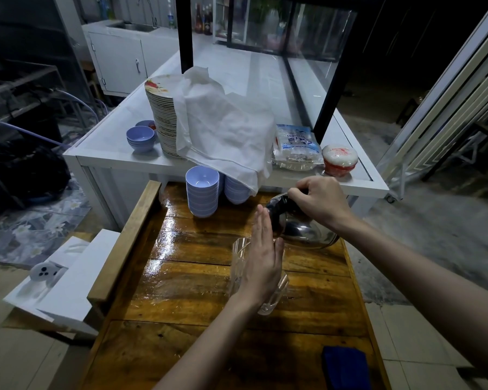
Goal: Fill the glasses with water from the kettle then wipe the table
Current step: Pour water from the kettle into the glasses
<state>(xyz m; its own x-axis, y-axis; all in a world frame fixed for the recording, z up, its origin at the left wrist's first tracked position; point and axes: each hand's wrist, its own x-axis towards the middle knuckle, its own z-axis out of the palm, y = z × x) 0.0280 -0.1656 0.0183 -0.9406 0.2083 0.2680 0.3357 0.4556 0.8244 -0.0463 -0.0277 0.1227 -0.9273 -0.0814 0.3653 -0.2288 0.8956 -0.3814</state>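
A shiny steel kettle (303, 230) is tipped to the left over the wet wooden table (197, 288). My right hand (320, 202) is shut on its dark handle at the top. My left hand (262, 260) is flat with straight fingers, its fingertips resting against the kettle's lid end. Two clear ribbed glasses stand behind that hand: one (238, 249) shows at its left, the other (278, 294) below the palm. Whether water is flowing or how full they are is hidden. A dark blue cloth (345, 367) lies at the table's near right corner.
Two stacks of lilac bowls (202, 190) stand at the table's far end. Behind is a white counter (116, 157) with a tall plate stack (164, 122) under a white cloth (226, 128), packaged items and a red-white tub (340, 160). A white box (68, 280) sits left.
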